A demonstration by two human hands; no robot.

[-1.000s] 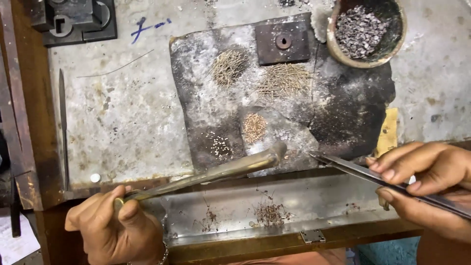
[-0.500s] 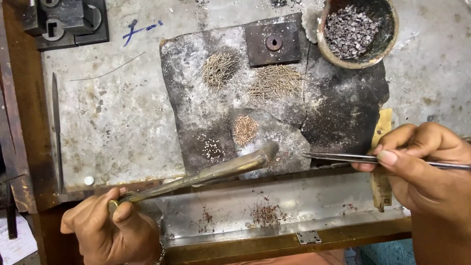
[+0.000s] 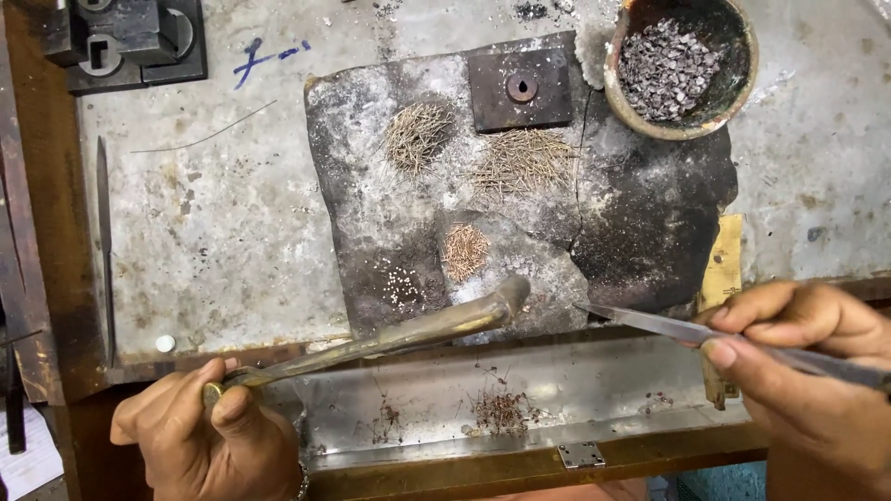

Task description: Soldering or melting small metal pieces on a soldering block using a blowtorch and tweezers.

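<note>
Head view: metal tray [image 3: 594,394], nearest, holds reddish wire scraps [image 3: 501,410]. Left hand [image 3: 200,436], grip closed round brass blowpipe [image 3: 399,336], tip over charred slab [image 3: 640,223]. Right hand [image 3: 807,371] pinches tweezers [image 3: 668,327]. Farthest, clay bowl [image 3: 620,83] of grey metal bits [image 3: 668,67].

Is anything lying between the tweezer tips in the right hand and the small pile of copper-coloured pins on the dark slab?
Nothing visible blocks that path. The tweezers in the right hand point left over bare slab toward the pin pile. The brass pipe held by the left hand ends just below the pile, not across the path.
</note>
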